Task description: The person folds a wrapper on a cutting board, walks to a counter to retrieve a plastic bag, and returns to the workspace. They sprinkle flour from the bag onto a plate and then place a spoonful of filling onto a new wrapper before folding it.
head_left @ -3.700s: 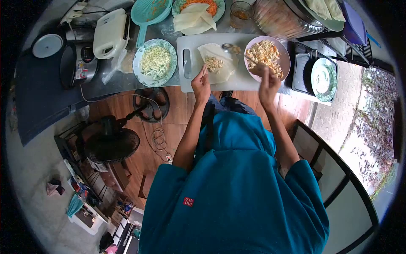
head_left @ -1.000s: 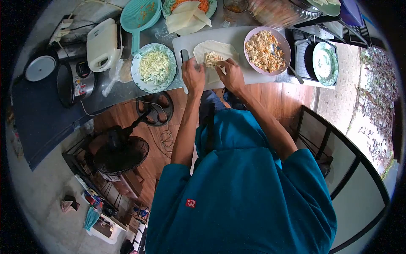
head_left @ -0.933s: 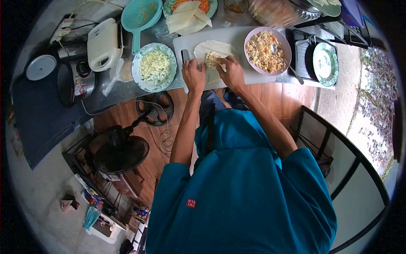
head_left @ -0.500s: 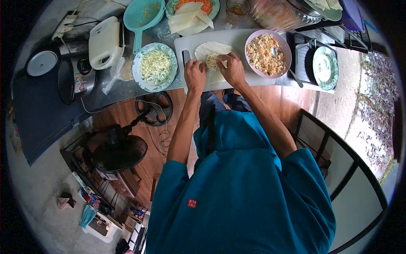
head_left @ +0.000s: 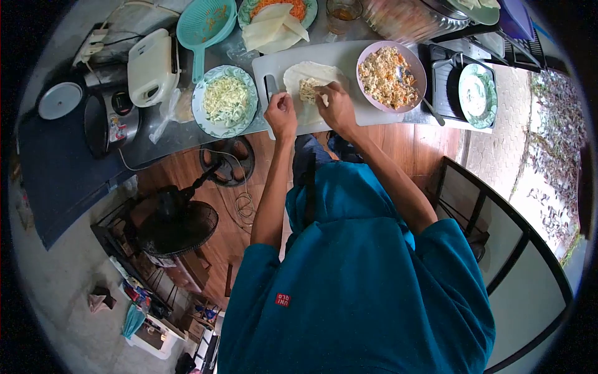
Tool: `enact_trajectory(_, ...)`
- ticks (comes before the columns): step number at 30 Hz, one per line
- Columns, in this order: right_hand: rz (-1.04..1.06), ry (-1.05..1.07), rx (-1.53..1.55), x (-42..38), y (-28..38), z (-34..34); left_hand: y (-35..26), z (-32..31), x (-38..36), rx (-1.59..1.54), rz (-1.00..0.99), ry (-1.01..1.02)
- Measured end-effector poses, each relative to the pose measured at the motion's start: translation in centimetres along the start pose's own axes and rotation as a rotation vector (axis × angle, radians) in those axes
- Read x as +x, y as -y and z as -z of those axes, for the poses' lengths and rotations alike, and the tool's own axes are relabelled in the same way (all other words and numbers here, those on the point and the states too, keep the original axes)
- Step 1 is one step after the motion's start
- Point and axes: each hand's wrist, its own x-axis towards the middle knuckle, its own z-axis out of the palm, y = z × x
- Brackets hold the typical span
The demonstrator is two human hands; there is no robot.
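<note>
A round, pale spring roll wrapper [head_left: 305, 70] lies flat on the white cutting board [head_left: 367, 117], with a small heap of shredded filling [head_left: 308, 91] near its middle. My right hand [head_left: 337, 110] reaches in from the right, its fingertips closed together at the edge of the filling. To the left of the wrapper, my left hand [head_left: 281, 117] hovers over the board with curled fingers; what they hold, if anything, is hidden. A pink bowl [head_left: 422, 70] of crumbly orange-and-white filling stands at the board's right end, a spoon [head_left: 425, 103] resting in it.
A plate of shredded cabbage [head_left: 225, 101] sits left of the board. Behind are a green strainer [head_left: 205, 27], a plate with stacked wrappers [head_left: 274, 30] and a glass [head_left: 342, 17]. A white appliance [head_left: 149, 70] stands left; a black tray with a plate [head_left: 478, 95] is right.
My left hand has drawn back from the wrapper toward me, its fingers curling. My right hand stays at the filling, which now looks more compact and more exposed.
</note>
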Motion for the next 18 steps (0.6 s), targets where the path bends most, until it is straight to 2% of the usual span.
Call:
enact_trajectory(4, 0.233, 0.074, -0.213, -0.1, 0.5, -1.9, -0.3, -0.1, -0.4, -0.010, 0.027, 0.009)
enact_trajectory(12, 0.219, 0.060, -0.151, -0.1, 2.0, -3.2, -0.1, 0.0, -0.2, -0.075, 0.026, -0.012)
enact_trajectory(14, 0.258, 0.043, -0.355, 0.0, 2.4, -3.8, 0.2, -0.3, -0.1, -0.074, 0.012, -0.044)
enact_trajectory(18, 0.271, 0.068, -0.478, -0.2, 2.5, -4.5, 0.6, -0.3, -0.1, -0.026, 0.012, -0.099)
